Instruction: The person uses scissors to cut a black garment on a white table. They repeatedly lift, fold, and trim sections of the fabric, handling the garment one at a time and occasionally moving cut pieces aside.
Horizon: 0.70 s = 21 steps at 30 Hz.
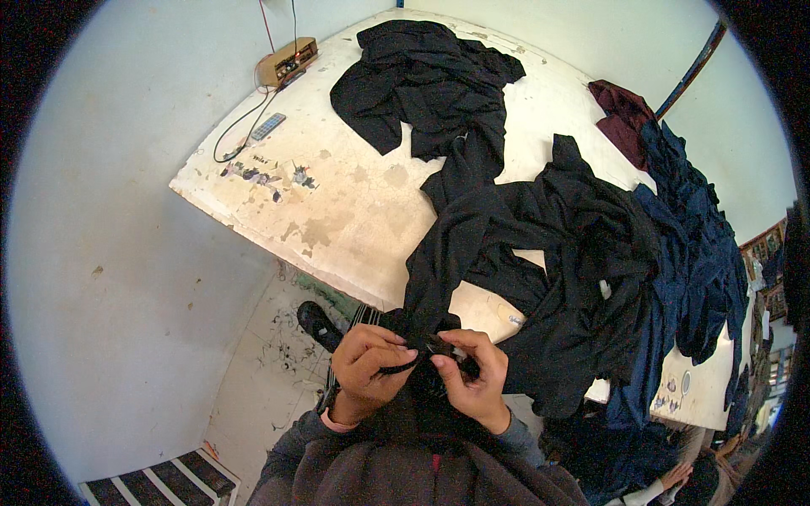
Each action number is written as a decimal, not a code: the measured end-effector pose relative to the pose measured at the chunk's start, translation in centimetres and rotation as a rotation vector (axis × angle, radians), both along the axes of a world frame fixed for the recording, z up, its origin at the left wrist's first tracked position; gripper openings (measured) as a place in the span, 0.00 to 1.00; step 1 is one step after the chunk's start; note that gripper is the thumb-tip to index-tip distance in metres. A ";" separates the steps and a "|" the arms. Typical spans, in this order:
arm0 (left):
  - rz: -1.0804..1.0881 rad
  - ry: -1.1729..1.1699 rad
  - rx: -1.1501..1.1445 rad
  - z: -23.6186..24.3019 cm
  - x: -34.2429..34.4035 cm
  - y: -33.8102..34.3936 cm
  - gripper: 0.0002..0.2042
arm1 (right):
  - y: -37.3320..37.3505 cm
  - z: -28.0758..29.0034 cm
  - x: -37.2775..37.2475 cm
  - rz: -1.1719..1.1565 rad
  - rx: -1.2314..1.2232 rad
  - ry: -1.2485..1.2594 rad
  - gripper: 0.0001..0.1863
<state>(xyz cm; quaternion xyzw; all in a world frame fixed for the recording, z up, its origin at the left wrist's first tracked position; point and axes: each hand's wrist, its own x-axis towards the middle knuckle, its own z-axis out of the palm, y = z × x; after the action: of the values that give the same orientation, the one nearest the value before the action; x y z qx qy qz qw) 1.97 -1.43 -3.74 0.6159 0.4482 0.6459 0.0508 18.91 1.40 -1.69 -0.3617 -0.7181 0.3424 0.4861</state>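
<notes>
Fingers of the left hand (369, 373) pinch a narrow fold of soft, matte black cloth (437, 274); the right hand's (474, 379) thumb and forefinger grip a small dark piece (454, 350) with a pale glint, too small to identify. The cloth's gathered end sits between both sets of fingertips, at the near edge of the white table (346, 198), its rumpled folds trailing back across that flaking, blotched top. Crumpled navy fabric (704, 261) drapes the table's right side.
</notes>
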 end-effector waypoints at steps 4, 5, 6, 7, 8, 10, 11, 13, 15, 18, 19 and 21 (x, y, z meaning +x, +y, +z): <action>0.037 0.092 0.046 -0.1 -0.2 0.1 0.11 | 0.5 0.3 0.2 -0.029 0.077 -0.095 0.12; 0.039 0.106 0.057 0.0 -0.1 0.1 0.11 | 0.6 0.2 0.3 -0.042 0.089 -0.104 0.12; 0.042 0.119 0.068 0.0 -0.1 0.2 0.11 | 0.5 0.4 0.4 -0.038 0.083 -0.097 0.12; 0.043 0.131 0.076 0.0 -0.1 0.2 0.11 | 0.4 0.7 0.3 -0.029 0.077 -0.089 0.12; 0.044 0.142 0.085 0.1 -0.1 0.2 0.11 | 0.4 0.9 0.3 -0.020 0.070 -0.080 0.12; 0.050 0.153 0.081 0.1 -0.1 0.2 0.11 | 0.6 0.2 0.3 -0.027 0.086 -0.093 0.13; 0.054 0.151 0.070 0.2 -0.1 0.2 0.11 | 0.7 -0.2 0.3 -0.032 0.094 -0.099 0.14; 0.058 0.144 0.056 0.2 -0.1 0.2 0.10 | 0.5 -0.9 0.3 -0.058 0.033 -0.011 0.14; 0.055 0.131 0.051 0.0 -0.1 0.3 0.10 | 0.5 -0.8 0.4 -0.049 0.009 0.016 0.14; 0.071 0.169 0.090 -0.2 -0.2 0.5 0.09 | 0.4 0.5 0.9 0.011 0.058 -0.076 0.15; 0.074 0.193 0.094 -0.3 -0.3 0.5 0.09 | 0.3 1.3 1.0 0.025 0.099 -0.136 0.15; 0.079 0.242 0.103 -0.5 -0.6 0.5 0.09 | 0.3 1.6 1.2 0.030 0.190 -0.265 0.14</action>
<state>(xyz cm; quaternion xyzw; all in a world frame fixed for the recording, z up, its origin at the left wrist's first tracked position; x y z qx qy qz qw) 1.40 -0.92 -4.26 0.6730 0.4410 0.5906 -0.0607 20.16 1.70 -0.09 -0.3453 -0.8104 0.2296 0.4139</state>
